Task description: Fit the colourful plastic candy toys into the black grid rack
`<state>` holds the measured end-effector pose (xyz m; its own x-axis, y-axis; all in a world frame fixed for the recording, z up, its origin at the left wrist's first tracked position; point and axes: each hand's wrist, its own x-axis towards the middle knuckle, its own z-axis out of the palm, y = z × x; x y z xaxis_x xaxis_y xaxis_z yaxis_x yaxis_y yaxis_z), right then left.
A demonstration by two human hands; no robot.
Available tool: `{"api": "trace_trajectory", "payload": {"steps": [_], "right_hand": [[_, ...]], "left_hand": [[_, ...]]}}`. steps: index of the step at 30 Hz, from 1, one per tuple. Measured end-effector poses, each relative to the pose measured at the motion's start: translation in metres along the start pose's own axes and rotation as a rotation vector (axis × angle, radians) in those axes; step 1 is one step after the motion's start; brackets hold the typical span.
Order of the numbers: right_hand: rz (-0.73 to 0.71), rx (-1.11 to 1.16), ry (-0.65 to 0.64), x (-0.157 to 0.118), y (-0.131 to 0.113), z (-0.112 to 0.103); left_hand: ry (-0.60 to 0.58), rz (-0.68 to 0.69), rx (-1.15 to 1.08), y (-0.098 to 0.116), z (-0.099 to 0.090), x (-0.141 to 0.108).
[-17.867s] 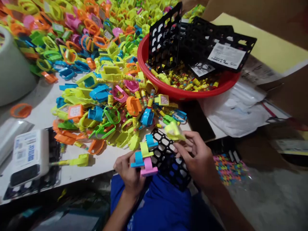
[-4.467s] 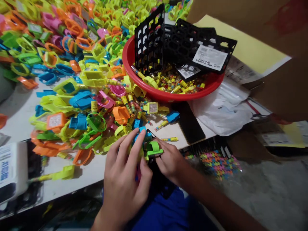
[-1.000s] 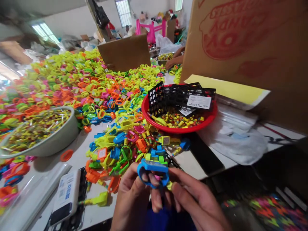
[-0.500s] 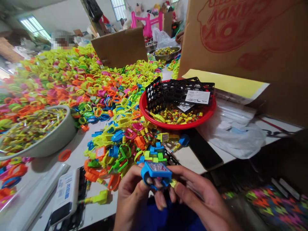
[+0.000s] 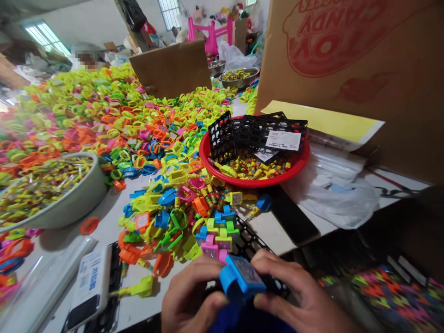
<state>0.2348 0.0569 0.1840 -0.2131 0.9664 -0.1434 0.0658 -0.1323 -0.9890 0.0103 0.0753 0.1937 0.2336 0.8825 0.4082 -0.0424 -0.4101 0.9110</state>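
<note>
Low in front of me is a blue toy watch (image 5: pixel 245 274) with a square, patterned face. My left hand (image 5: pixel 192 293) has thumb and fingers closed on its strap side. My right hand (image 5: pixel 289 286) pinches the opposite side between thumb and fingers. Beneath and behind them lies a black plastic grid tray (image 5: pixel 250 238), partly hidden by my hands. Blue, green, yellow and pink toy watches sit in rows on it, such as a pink one (image 5: pixel 210 247). To their left spreads a heap of loose toy watches (image 5: pixel 166 199).
A red basin (image 5: pixel 255 181) holds small candy packs and black grid trays. A pale basin (image 5: pixel 74 208) of candy stands left. A dark phone (image 5: pixel 293 217) lies right, near a plastic bag (image 5: pixel 342 203). Cardboard boxes (image 5: pixel 347 88) rise behind. A white-and-black device (image 5: pixel 89 286) lies front left.
Both hands have moved slightly right and down with the blue watch, which has turned. More of the grid tray and its pink watches now show behind it.
</note>
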Motion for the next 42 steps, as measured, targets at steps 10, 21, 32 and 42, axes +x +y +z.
{"api": "trace_trajectory", "payload": {"steps": [10, 21, 32, 42], "right_hand": [[-0.075, -0.061, 0.219, 0.033, 0.048, -0.001], [-0.233, -0.391, 0.152, 0.035, 0.070, 0.025], [-0.426, -0.858, 0.205, 0.033, 0.078, 0.033], [-0.488, -1.099, 0.228, 0.032, 0.078, 0.043]], "left_hand": [[-0.048, 0.144, 0.906, -0.023, -0.007, 0.011], [-0.092, 0.079, 0.955, -0.044, 0.006, 0.006], [-0.076, 0.149, 0.923, -0.054, 0.004, 0.001], [-0.057, 0.168, 0.884, -0.055, 0.007, 0.003]]}}
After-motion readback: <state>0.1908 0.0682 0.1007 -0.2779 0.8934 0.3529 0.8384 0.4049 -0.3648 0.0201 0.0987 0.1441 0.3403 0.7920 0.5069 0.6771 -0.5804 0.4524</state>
